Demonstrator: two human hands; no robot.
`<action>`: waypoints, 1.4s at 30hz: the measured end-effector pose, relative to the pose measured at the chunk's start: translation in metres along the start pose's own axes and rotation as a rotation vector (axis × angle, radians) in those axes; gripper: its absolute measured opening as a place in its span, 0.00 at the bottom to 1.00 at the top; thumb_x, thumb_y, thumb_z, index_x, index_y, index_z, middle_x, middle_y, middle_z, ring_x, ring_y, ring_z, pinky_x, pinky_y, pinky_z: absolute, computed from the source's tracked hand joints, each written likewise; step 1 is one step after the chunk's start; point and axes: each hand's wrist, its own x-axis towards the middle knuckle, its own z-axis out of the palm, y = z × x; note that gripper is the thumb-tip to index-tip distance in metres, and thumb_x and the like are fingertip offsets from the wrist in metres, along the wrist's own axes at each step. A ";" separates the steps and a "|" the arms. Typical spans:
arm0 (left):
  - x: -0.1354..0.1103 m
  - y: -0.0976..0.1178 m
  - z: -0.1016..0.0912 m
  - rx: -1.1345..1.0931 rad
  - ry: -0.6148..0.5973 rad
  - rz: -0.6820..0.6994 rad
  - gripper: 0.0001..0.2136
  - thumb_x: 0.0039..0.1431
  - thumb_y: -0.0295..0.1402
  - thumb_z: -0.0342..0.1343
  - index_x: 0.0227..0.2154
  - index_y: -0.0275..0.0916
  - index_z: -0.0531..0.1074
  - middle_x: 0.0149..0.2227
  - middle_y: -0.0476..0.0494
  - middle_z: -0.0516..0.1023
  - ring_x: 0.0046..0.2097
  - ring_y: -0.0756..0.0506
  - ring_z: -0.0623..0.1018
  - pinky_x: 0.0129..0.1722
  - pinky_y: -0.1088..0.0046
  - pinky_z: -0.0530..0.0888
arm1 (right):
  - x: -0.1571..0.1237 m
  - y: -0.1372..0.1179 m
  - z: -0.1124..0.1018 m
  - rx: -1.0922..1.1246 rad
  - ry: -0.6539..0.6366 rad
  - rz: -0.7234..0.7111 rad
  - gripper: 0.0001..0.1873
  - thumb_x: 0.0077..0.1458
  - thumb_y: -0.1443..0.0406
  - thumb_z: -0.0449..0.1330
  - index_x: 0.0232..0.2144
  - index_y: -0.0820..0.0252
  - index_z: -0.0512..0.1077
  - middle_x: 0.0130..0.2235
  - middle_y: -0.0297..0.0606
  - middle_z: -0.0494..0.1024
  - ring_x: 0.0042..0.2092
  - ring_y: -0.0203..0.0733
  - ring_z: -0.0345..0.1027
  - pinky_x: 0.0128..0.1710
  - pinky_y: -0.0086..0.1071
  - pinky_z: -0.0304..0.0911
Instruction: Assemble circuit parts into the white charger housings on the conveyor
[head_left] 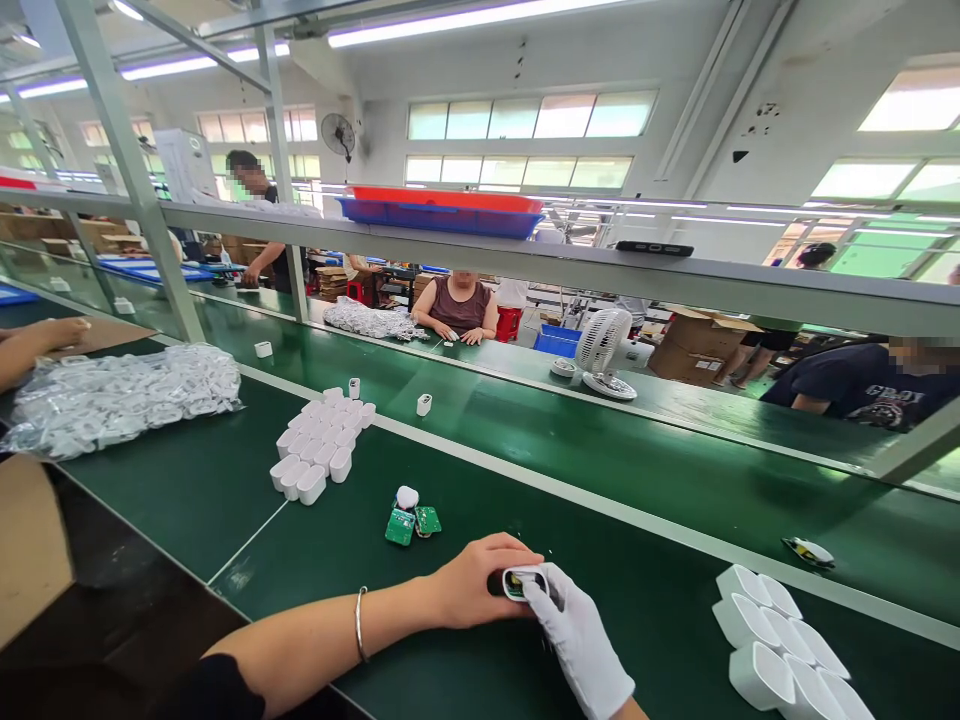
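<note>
Bare, with a bangle at the wrist, my left hand (480, 582) is wrapped round a white plastic housing (541, 572) low over the green bench. Through its open end, a green circuit board shows inside. My right hand (581, 630), in a white glove, grips the same housing from the right, its thumb at the opening. Beyond my hands lie green circuit boards (400, 527) with a small white piece (407, 497). A block of white housings (311, 483) stands to the left, and more white housings (761, 675) are grouped at the right.
A bag of small white parts (127, 395) lies at far left, near another person's arm (30, 350). On the belt (495, 400) are a few single housings. A loose part (808, 552) rests at right. A fan (604, 345) and seated people are across the line.
</note>
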 end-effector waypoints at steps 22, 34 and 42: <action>0.004 -0.010 -0.001 -0.007 0.281 -0.305 0.15 0.52 0.38 0.58 0.40 0.35 0.75 0.38 0.42 0.78 0.37 0.45 0.75 0.37 0.71 0.71 | 0.013 0.023 0.002 -0.984 0.069 0.118 0.16 0.58 0.62 0.45 0.41 0.53 0.71 0.42 0.43 0.75 0.40 0.47 0.71 0.34 0.35 0.63; 0.002 -0.009 -0.008 0.074 0.097 -0.207 0.11 0.57 0.36 0.53 0.40 0.36 0.70 0.37 0.46 0.74 0.37 0.47 0.72 0.39 0.73 0.68 | 0.007 0.019 -0.024 -0.662 0.505 -0.441 0.16 0.58 0.64 0.48 0.44 0.51 0.72 0.34 0.35 0.77 0.32 0.37 0.69 0.35 0.34 0.56; 0.002 -0.014 -0.007 0.124 0.025 -0.215 0.12 0.55 0.37 0.55 0.40 0.37 0.70 0.37 0.46 0.74 0.36 0.47 0.72 0.36 0.73 0.68 | 0.003 0.017 -0.010 -0.783 0.520 -0.543 0.17 0.54 0.71 0.53 0.40 0.47 0.75 0.30 0.32 0.77 0.32 0.35 0.68 0.35 0.34 0.51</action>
